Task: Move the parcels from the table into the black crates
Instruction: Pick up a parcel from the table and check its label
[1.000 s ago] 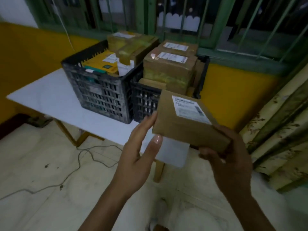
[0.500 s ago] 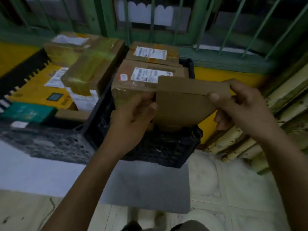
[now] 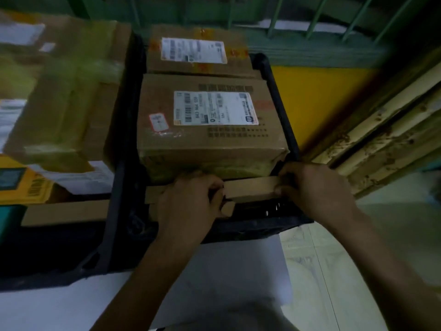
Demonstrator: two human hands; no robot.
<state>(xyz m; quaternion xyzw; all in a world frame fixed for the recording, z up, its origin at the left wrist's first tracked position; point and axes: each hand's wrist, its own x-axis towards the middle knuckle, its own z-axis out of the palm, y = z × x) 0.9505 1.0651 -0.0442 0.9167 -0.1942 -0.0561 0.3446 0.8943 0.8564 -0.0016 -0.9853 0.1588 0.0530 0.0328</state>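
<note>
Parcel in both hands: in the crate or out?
In, on edge: parcel sits inside the crate's front wall; left hand and right hand grip it.

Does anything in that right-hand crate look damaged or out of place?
Yes. The big labelled box has a crushed near-right corner and stands above the crate rim. The left hand and right hand grip a thin parcel on edge in the gap in front of it.

On the table (image 3: 226, 271), left crate (image 3: 47, 254) adjoins right crate (image 3: 284, 115), both holding parcels (image 3: 210, 139).
</note>
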